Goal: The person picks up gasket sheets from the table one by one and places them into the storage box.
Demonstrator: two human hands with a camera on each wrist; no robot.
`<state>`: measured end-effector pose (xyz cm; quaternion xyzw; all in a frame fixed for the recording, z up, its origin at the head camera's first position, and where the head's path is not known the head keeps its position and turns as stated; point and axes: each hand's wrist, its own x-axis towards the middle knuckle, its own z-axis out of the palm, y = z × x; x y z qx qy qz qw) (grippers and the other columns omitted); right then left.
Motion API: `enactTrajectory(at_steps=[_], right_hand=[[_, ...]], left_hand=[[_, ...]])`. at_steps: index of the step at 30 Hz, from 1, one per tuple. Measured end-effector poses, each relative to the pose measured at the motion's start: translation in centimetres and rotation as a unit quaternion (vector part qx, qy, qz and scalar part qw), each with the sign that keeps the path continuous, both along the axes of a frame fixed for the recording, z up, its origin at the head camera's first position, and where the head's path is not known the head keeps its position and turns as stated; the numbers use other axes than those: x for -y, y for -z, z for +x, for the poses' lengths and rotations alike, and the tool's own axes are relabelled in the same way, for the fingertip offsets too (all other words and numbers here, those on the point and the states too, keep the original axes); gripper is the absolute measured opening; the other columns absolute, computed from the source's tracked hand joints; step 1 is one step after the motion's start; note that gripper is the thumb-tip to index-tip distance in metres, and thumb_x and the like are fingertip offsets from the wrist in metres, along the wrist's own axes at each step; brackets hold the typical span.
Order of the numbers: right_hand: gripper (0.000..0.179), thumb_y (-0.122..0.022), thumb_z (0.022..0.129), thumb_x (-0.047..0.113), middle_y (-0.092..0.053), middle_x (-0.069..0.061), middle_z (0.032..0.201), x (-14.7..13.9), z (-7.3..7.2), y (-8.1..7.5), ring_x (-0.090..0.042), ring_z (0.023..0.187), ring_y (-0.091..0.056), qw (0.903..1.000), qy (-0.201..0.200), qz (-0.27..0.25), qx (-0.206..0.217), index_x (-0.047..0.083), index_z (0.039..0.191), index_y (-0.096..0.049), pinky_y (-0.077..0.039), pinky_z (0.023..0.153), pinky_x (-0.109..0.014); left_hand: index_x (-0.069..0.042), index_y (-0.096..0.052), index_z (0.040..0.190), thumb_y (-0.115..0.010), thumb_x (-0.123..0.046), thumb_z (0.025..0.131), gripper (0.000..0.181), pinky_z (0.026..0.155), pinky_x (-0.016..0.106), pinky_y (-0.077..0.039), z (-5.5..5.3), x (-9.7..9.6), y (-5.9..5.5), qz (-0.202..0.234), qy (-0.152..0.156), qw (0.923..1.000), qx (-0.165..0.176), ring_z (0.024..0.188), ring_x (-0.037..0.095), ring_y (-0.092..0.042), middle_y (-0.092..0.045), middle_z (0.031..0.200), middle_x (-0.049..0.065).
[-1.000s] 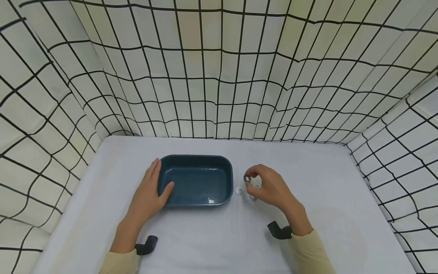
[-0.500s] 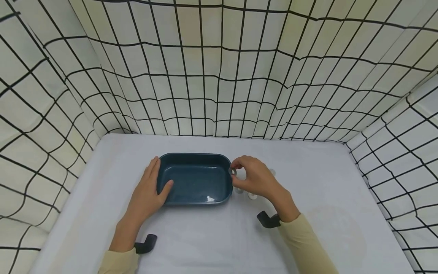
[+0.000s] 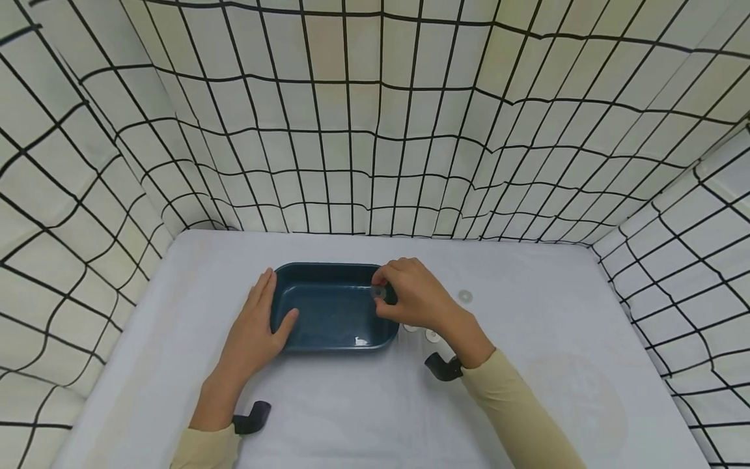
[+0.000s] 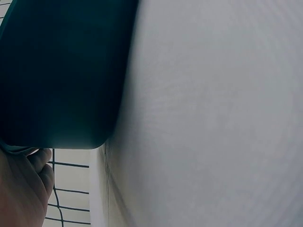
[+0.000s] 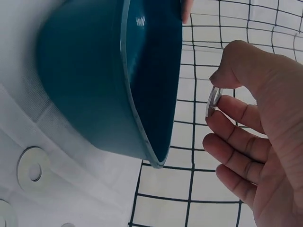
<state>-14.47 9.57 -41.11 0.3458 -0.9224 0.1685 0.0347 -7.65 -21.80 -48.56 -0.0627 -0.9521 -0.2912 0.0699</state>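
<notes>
A dark blue rectangular tub (image 3: 331, 319) with rounded corners sits on the white-covered table. My left hand (image 3: 252, 329) holds its left end, thumb over the rim on the inside and fingers along the outer wall. Over the tub's right end, my right hand (image 3: 418, 296) pinches a flat metal washer (image 3: 379, 292) between thumb and fingertips. The right wrist view shows this washer (image 5: 214, 100) nearly edge-on, above the rim, with the other fingers loosely bent. To the right of the tub lie more washers, one washer (image 3: 465, 296) farther back and another washer (image 3: 432, 336) nearer, partly beneath the right wrist.
Black netting (image 3: 375, 150) over pale walls encloses the table at the back and both sides. A third washer (image 3: 410, 327) lies close against the tub's right side. Black angled mounts, such as the left mount (image 3: 252, 417), stick out from both wrists.
My right hand has carried the pinched washer leftward from beside the tub, across the rim, to over its right end. The washers under that hand came into view. My left hand stayed put.
</notes>
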Motion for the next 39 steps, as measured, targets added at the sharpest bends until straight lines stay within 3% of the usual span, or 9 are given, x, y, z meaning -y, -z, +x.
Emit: enactTrajectory(at_steps=[10,17,21,26,33,39], right_hand=[[0.020,-0.075,0.091,0.026,-0.073,0.003,0.099,1.9,-0.2,-0.3,-0.016,0.099,-0.066,0.9978,-0.037,0.040,-0.039,0.015,0.108,-0.074,-0.054,0.100,-0.037],[0.018,-0.074,0.096,0.026,-0.073,0.002,0.100,3.0,-0.2,-0.7,-0.015,0.096,-0.066,0.9968,-0.047,0.054,-0.037,0.015,0.110,-0.075,-0.053,0.096,-0.037],[0.027,-0.076,0.097,0.027,-0.075,-0.002,0.113,3.3,-0.1,-0.8,-0.020,0.108,-0.069,0.9969,-0.049,0.058,-0.020,0.013,0.120,-0.074,-0.054,0.104,-0.041],[0.045,-0.079,0.096,0.033,-0.072,-0.005,0.131,3.1,0.0,-0.9,-0.025,0.126,-0.067,0.9972,-0.033,0.065,0.019,0.014,0.135,-0.069,-0.051,0.115,-0.045],[0.041,-0.077,0.098,0.033,-0.071,-0.004,0.134,1.0,0.3,-0.7,-0.024,0.127,-0.067,0.9985,-0.008,0.045,0.031,0.015,0.135,-0.070,-0.052,0.114,-0.045],[0.040,-0.079,0.097,0.030,-0.072,-0.005,0.132,-1.4,1.3,-0.3,-0.026,0.122,-0.068,0.9985,0.038,0.019,0.035,0.012,0.132,-0.072,-0.055,0.109,-0.045]], left_hand=[[-0.001,-0.017,0.169,-0.062,-0.039,0.105,0.087,0.128,0.068,-0.026,0.1,0.4,0.5,-0.001,-0.006,1.0000,0.007,0.161,0.051,-0.022,-0.018,0.178,0.020],[0.000,-0.019,0.168,-0.062,-0.038,0.105,0.086,0.129,0.066,-0.026,0.1,0.4,0.2,-0.003,-0.003,1.0000,-0.002,0.161,0.049,-0.023,-0.019,0.177,0.021],[0.001,-0.019,0.168,-0.062,-0.037,0.105,0.085,0.130,0.064,-0.025,0.1,0.2,0.2,-0.006,-0.002,1.0000,-0.003,0.162,0.048,-0.023,-0.020,0.177,0.021],[0.000,-0.018,0.168,-0.062,-0.038,0.105,0.086,0.131,0.064,-0.025,0.0,0.2,0.3,-0.004,-0.004,1.0000,0.003,0.162,0.047,-0.022,-0.018,0.178,0.020],[-0.001,-0.017,0.169,-0.061,-0.038,0.105,0.086,0.129,0.067,-0.025,0.1,0.1,0.1,-0.001,-0.009,0.9998,0.015,0.162,0.048,-0.022,-0.017,0.178,0.020],[0.000,-0.019,0.168,-0.062,-0.038,0.105,0.086,0.128,0.068,-0.026,0.1,0.0,0.0,0.003,-0.006,0.9999,0.009,0.162,0.049,-0.023,-0.018,0.177,0.021]])
